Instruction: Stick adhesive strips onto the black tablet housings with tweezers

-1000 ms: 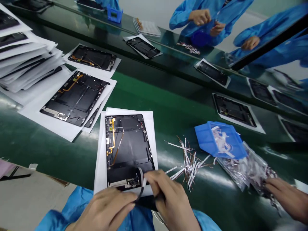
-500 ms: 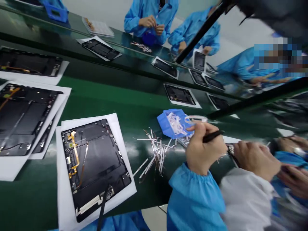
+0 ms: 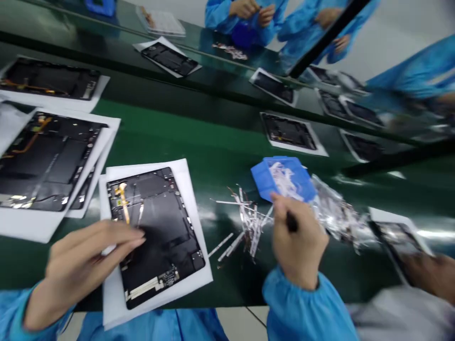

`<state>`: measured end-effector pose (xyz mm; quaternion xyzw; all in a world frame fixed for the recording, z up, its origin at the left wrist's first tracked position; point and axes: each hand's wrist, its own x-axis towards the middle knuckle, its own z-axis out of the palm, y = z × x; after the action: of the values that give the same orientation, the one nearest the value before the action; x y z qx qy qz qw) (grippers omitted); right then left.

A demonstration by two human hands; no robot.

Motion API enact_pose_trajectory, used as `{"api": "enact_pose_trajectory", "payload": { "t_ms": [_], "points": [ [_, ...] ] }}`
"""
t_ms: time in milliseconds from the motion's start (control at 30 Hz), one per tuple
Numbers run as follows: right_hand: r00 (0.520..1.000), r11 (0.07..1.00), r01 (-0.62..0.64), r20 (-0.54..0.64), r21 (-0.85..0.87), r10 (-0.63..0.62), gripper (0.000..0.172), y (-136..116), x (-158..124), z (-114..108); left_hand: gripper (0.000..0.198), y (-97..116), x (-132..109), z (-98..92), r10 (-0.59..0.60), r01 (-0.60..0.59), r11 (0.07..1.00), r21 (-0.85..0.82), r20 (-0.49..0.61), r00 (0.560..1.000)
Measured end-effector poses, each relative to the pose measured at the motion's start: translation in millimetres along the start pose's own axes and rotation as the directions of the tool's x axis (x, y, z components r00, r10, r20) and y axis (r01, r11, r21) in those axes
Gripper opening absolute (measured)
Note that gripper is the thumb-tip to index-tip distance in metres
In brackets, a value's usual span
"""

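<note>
Before me a black tablet housing (image 3: 159,227) with a gold flex cable on its left side lies on white paper (image 3: 194,203). My left hand (image 3: 88,255) is over the housing's left edge, thumb and fingers closed together; a small white bit shows between them, too blurred to name. My right hand (image 3: 300,237), closed around a black tool (image 3: 292,221), is at the near side of a blue tray (image 3: 263,182) of white strips. Left of that hand lies a loose pile of thin white strips (image 3: 250,220).
More housings on paper (image 3: 46,161) lie at the left and along the far side (image 3: 289,132). A clear plastic bag (image 3: 334,213) is right of the tray. A person's hand (image 3: 430,274) touches a housing at the right. Other people sit across the bench.
My left hand has come into view over the housing. A black tool no longer shows over the housing's lower edge. The looped clear strip by my right hand is gone from view. The view has shifted.
</note>
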<state>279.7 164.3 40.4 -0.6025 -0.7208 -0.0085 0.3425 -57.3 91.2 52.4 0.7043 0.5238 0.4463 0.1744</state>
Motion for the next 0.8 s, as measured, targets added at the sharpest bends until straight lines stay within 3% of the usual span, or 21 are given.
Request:
{"api": "enact_pose_trajectory", "payload": {
  "t_ms": [33, 100, 167, 333, 800],
  "points": [
    [0.994, 0.995, 0.069, 0.075, 0.075, -0.074, 0.021, -16.7, -11.1, 9.7, 0.009, -5.7, 10.3, 2.9, 0.077, -0.078, 0.997, 0.024, 0.033, 0.996],
    [0.940, 0.954, 0.206, 0.229, 0.216, -0.255, 0.022, -45.4, -31.8, 31.4, 0.005, -19.9, 26.0, 9.9, 0.026, -0.031, 0.998, 0.046, 0.100, 0.995],
    [0.883, 0.923, 0.254, 0.321, 0.289, -0.343, 0.024, -63.7, -46.9, 51.4, 0.003, -34.5, 35.1, 17.9, -0.060, 0.055, 0.998, 0.040, 0.134, 0.989],
    [0.856, 0.920, 0.242, 0.378, 0.308, -0.351, 0.024, -70.0, -59.0, 74.1, 0.007, -53.5, 37.2, 35.1, -0.159, 0.144, 0.984, 0.104, 0.157, 0.975],
    [0.856, 0.933, 0.219, 0.402, 0.287, -0.324, 0.029, -68.0, -63.6, 73.6, 0.009, -58.6, 37.0, 44.5, -0.254, 0.185, 0.942, 0.281, 0.231, 0.939]
  ]
}}
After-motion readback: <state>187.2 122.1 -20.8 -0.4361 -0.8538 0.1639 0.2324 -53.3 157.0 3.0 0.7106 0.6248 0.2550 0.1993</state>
